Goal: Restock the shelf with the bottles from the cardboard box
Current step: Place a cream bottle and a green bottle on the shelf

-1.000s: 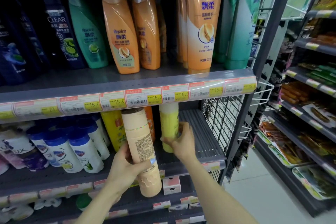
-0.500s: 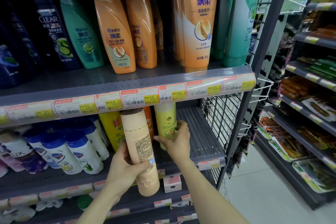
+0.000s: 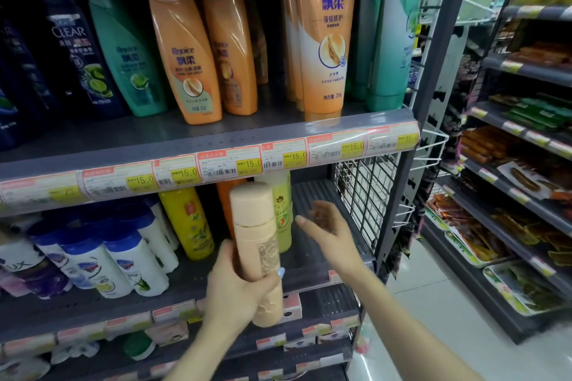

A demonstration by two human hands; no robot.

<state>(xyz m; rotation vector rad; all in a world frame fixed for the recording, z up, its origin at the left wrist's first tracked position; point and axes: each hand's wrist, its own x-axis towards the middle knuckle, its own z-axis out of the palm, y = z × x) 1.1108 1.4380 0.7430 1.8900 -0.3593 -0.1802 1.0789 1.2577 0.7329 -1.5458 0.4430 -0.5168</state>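
My left hand [image 3: 236, 294] grips a tall peach-coloured bottle [image 3: 255, 235] around its lower half and holds it upright in front of the middle shelf [image 3: 318, 260]. A pale yellow-green bottle [image 3: 283, 210] stands on that shelf just behind the peach one. To the right of the yellow-green bottle hovers my right hand [image 3: 328, 227], fingers spread, holding nothing and not touching it. The cardboard box is out of view.
On the middle shelf stand a yellow bottle [image 3: 188, 223], an orange one behind it and white blue-capped bottles [image 3: 123, 260] at left. Bare shelf lies right of the yellow-green bottle, bounded by a wire side grille [image 3: 362, 195]. Orange and green shampoo bottles fill the shelf above. An aisle opens right.
My right hand has let go of the yellow-green bottle, which now stands on the shelf, and has drawn back to the right with fingers spread. My left hand still holds the peach bottle.
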